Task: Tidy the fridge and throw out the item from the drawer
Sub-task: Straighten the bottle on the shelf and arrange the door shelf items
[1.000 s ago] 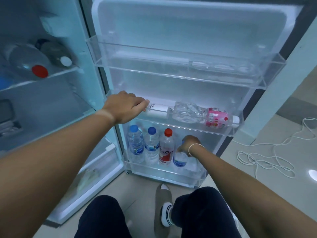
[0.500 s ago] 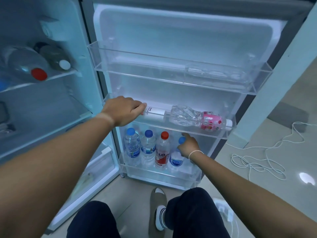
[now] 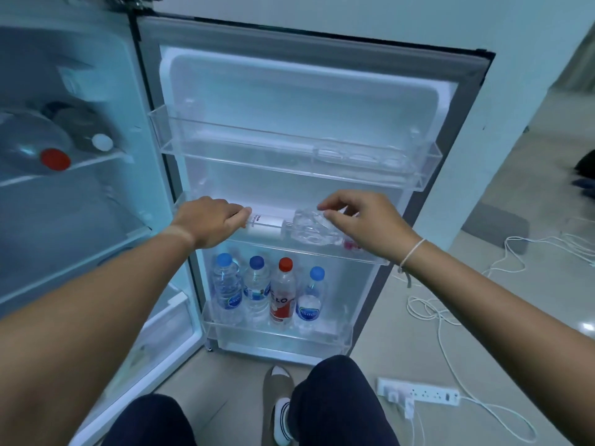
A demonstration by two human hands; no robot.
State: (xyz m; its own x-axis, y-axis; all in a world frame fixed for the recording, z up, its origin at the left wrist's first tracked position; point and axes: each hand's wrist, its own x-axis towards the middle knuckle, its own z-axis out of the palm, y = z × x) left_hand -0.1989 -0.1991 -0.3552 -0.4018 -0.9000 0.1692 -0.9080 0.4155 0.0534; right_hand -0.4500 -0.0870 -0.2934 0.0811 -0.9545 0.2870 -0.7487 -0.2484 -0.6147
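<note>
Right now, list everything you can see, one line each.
Upright water bottles: three, clear with blue caps, bottom door shelf.
Red-capped bottle: one, red label, same shelf.
Crumpled bottle: one, clear with pink label, lying in middle door shelf.
White container: one, lying beside it.
Top door shelf: one, clear.
Large bottles: two, red and white caps, lying on inner fridge shelf.
Power strip: one, white, floor.
Cables: white, floor.
Left hand: grips the white container.
Right hand: fingertips on the crumpled bottle.
</note>
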